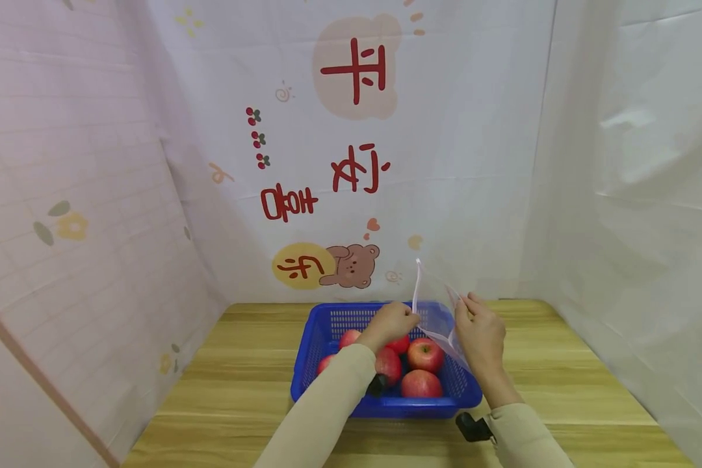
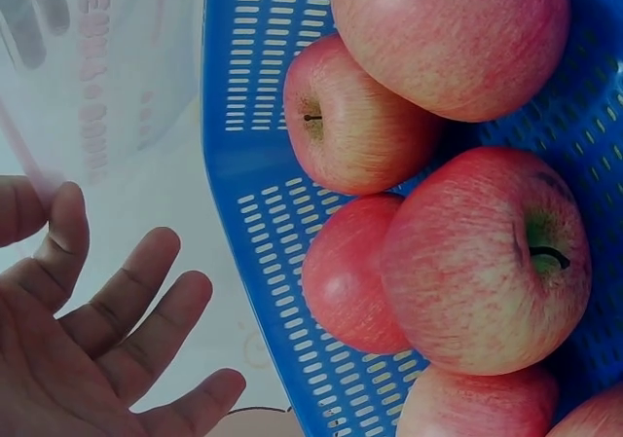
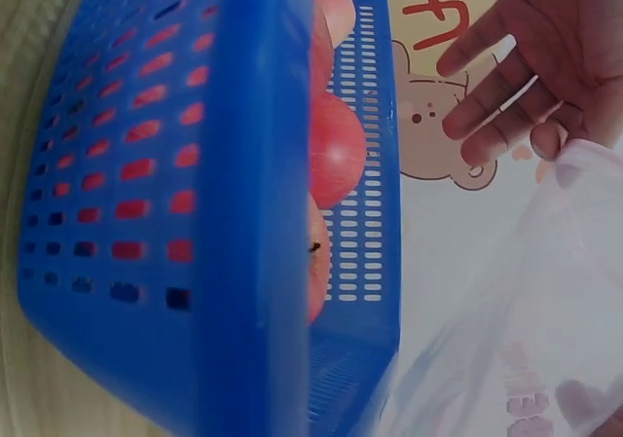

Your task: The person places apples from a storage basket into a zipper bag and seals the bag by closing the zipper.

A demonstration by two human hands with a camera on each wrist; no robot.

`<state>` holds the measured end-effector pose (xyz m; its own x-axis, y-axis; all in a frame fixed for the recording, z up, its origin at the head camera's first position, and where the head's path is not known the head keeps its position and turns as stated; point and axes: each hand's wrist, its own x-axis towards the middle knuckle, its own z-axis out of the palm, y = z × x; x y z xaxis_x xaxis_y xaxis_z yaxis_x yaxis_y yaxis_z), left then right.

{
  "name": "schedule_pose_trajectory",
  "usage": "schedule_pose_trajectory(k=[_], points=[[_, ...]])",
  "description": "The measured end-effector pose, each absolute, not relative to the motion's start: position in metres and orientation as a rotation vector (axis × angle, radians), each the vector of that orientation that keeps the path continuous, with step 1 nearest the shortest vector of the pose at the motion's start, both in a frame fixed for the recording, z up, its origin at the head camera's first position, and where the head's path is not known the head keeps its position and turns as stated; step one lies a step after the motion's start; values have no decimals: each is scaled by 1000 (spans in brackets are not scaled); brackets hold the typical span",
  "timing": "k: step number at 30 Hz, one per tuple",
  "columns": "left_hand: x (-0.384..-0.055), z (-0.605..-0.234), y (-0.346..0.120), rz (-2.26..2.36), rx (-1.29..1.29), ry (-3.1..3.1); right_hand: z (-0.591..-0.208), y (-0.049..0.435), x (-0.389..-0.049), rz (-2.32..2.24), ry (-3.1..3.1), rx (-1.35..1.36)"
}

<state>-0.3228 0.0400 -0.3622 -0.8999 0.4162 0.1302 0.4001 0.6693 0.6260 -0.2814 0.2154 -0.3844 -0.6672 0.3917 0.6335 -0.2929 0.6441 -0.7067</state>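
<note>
A clear plastic bag point(image 1: 439, 325) with a pinkish-white rim and pink lettering is held spread above the right side of a blue basket point(image 1: 380, 411). My left hand point(image 1: 393, 322) pinches one side of its rim between thumb and forefinger; the other fingers stand loose in the left wrist view. On the opposite side, my right hand point(image 1: 481, 331) grips the rim. Its fingertips show dimly through the film in both wrist views. Several red apples lie in the basket, among them one upright apple point(image 1: 425, 355) and one with its stem showing point(image 2: 487, 262). No apple is visible inside the bag.
The basket stands on a wood-grain table point(image 1: 234, 377) near its back edge. Behind hangs a white printed cloth point(image 1: 456, 162), with more cloth at both sides. A black wrist mount point(image 1: 474, 427) hangs by the right sleeve, close to the basket's front right corner.
</note>
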Motion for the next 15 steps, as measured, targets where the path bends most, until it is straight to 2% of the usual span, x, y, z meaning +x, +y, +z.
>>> schedule_pose_trajectory(k=[15], points=[[-323,-368,39,1107,669,2823,-391,215,-282,1016,-1945,-144]])
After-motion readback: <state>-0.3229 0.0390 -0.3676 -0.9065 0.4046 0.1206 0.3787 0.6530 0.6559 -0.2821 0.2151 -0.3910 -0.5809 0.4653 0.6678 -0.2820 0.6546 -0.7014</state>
